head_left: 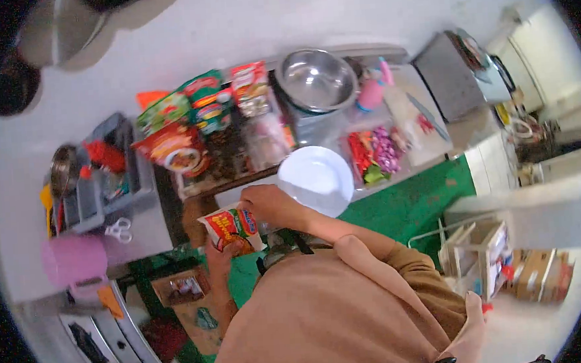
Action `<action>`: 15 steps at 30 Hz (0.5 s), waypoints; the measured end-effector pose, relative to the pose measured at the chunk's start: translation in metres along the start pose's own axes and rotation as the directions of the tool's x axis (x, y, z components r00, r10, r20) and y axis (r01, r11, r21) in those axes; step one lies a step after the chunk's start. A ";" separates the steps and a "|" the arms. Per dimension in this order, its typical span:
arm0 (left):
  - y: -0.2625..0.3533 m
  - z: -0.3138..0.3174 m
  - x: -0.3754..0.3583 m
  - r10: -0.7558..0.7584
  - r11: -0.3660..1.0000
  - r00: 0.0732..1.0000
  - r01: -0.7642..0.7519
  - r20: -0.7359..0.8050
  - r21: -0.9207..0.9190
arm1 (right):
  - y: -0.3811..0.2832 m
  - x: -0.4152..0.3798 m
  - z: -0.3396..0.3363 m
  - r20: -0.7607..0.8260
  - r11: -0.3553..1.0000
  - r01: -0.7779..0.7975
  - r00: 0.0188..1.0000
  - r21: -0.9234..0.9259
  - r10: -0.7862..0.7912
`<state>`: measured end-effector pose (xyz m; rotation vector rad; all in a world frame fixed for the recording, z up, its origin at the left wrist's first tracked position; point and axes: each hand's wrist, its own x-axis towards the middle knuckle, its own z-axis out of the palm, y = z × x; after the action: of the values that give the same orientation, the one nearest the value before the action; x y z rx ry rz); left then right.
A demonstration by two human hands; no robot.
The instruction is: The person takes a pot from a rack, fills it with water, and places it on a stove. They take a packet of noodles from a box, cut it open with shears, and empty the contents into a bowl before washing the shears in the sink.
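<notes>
A white, red and green food packet [232, 230] with printed lettering is held upright in front of my body, above the table's front edge. My left hand [217, 254] grips it from its lower left side, with the thumb across the front. At the packet's upper right corner, the fingers of my right hand [265, 203] are closed on its edge. Whether the packet is torn there I cannot make out. Just right of my right hand lies a round white plate [316, 180] near the table edge.
Several food packs, including a red pouch [250, 87], stand at the back beside a steel bowl [317, 80]. Chopped vegetables [375, 153] lie right of the plate, near a knife [427, 114] on a cutting board. Scissors [118, 230] and a pink pitcher [76, 261] are left.
</notes>
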<state>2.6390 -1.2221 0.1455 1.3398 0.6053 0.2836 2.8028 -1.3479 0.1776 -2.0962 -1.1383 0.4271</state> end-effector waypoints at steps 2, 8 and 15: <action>0.013 0.031 0.020 -0.047 0.957 0.995 0.019 0.093 0.289 | 0.021 -0.029 -0.030 -0.074 0.993 -0.108 0.992 -0.038 0.105; 0.021 0.124 0.035 -0.221 0.970 0.876 0.155 0.427 0.185 | 0.061 -0.093 -0.108 -0.215 0.980 -0.120 0.965 0.159 0.153; -0.013 0.169 0.009 -0.143 0.847 0.922 -0.075 0.361 0.526 | 0.078 -0.084 -0.113 -0.047 0.992 0.118 0.992 -0.033 -0.120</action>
<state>2.7386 -1.3591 0.1491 1.8612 0.3768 -0.2061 2.8674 -1.4937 0.1968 -2.0401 -1.2404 0.3023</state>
